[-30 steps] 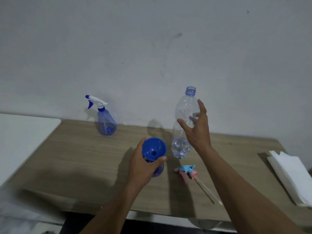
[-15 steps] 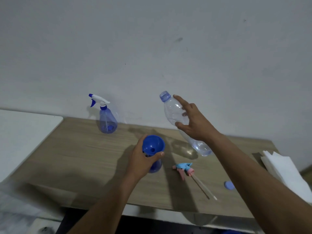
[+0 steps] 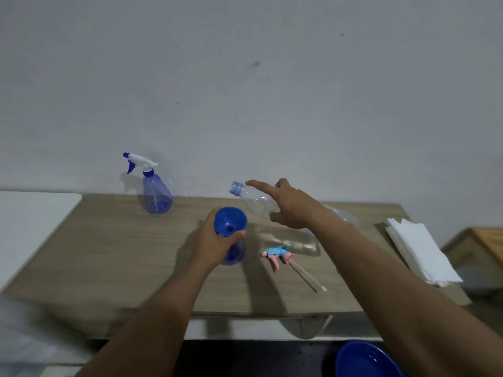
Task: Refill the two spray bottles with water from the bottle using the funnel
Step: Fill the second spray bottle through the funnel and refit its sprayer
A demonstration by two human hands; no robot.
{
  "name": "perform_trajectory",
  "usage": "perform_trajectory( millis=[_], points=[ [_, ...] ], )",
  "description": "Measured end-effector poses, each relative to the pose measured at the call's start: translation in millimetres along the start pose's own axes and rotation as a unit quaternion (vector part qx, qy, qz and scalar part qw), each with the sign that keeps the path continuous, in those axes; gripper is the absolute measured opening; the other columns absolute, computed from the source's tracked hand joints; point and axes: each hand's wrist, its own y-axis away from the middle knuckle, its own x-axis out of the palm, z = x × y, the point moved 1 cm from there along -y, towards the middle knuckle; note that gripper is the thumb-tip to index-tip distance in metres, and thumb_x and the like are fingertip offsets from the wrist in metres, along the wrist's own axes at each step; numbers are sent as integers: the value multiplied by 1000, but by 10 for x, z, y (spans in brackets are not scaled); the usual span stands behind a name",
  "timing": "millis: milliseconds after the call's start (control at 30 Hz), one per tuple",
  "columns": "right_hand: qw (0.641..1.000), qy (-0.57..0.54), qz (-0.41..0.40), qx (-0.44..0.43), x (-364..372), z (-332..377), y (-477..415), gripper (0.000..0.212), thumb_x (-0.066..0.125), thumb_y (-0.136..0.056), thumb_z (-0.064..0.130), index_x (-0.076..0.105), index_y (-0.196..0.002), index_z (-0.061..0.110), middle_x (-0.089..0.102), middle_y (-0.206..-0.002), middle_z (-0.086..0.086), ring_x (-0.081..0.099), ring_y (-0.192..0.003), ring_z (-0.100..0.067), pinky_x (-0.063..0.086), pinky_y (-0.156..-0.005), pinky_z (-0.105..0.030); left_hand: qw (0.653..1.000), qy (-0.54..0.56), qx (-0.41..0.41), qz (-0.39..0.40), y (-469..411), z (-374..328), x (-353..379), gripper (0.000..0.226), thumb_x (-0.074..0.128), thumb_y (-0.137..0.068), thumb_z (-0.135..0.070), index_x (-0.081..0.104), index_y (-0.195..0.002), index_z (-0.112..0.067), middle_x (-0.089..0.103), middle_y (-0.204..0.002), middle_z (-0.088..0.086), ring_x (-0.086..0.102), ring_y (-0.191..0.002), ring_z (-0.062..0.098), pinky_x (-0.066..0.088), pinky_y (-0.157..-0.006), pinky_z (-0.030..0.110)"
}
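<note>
Water bottle point(image 3: 255, 199) of clear plastic, conical blue funnel point(image 3: 229, 219), woodgrain table point(image 3: 122, 254)

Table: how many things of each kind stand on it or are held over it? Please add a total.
Spray bottles: 2
Funnel: 1
Water bottle: 1
Loose spray head: 1
Napkin stack: 1
Total: 6

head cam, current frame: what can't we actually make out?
Head view: lower half of the water bottle and its water level, hidden by the right hand and forearm.
Head view: neck of the near spray bottle and spout of the funnel, covered by the left hand.
Head view: blue basin, cut off by the bottom edge.
</note>
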Motion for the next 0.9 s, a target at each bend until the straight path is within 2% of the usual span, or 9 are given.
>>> perform_trajectory(
  millis=[67, 200, 300, 400, 567, 733, 900],
  points=[
    [999, 44, 12, 8, -22, 11, 28, 90, 62, -93, 19, 5, -149, 60, 42, -122, -11, 56, -81, -28, 49, -74, -36, 1000, -3, -11, 3, -8, -12, -9, 84, 88, -69, -31, 44, -140, -26, 56, -125, -6, 54, -107, 14, 43, -88, 25],
    [996, 80, 26, 18, -38, 35, 89, 89, 60, -94, 18, 6, -151, 59, 43, -125, -11, 50, -76, -26, 40, -72, -33, 1000, -15, -11, 9, -4, -33, -31, 81, 87, -68, -33, 45, -137, -30, 56, -120, -10, 55, -103, 13, 43, -84, 24],
    [996, 83, 35, 23, 6, 29, 132, 89, 60, -94, 18, 6, -150, 61, 43, -125, -11, 52, -76, -23, 44, -73, -32, 1000, -21, -4, 11, 19, -59, -58, 63, 87, -69, -28, 52, -120, -35, 61, -104, -20, 59, -93, 2, 43, -73, 15],
    [994, 94, 41, 26, 60, 32, 170, 89, 60, -94, 17, 5, -149, 62, 44, -125, -10, 52, -80, -24, 46, -82, -34, 1000, -25, 0, 17, 38, -103, -83, 57, 87, -68, -28, 52, -111, -41, 62, -99, -25, 57, -90, -8, 43, -71, 14],
    [990, 133, 44, 20, 150, 43, 194, 89, 57, -94, 15, 5, -149, 60, 45, -125, -11, 57, -94, -28, 44, -92, -38, 999, -32, -4, 26, 44, -135, -108, 59, 86, -69, -28, 47, -111, -43, 60, -95, -27, 56, -87, -8, 43, -70, 13],
    [988, 152, 36, 17, 162, 77, 193, 89, 56, -93, 14, 5, -150, 60, 44, -123, -11, 57, -97, -30, 42, -92, -39, 999, -39, -5, 28, 43, -123, -130, 61, 87, -67, -32, 48, -113, -44, 61, -97, -25, 58, -90, -3, 46, -76, 20],
    [987, 153, 38, 18, 166, 105, 171, 89, 56, -93, 14, 5, -151, 59, 44, -122, -11, 57, -100, -30, 42, -93, -39, 999, -37, -1, 31, 53, -145, -131, 61, 86, -68, -30, 46, -113, -44, 58, -95, -27, 56, -87, -4, 44, -72, 16]
  ],
)
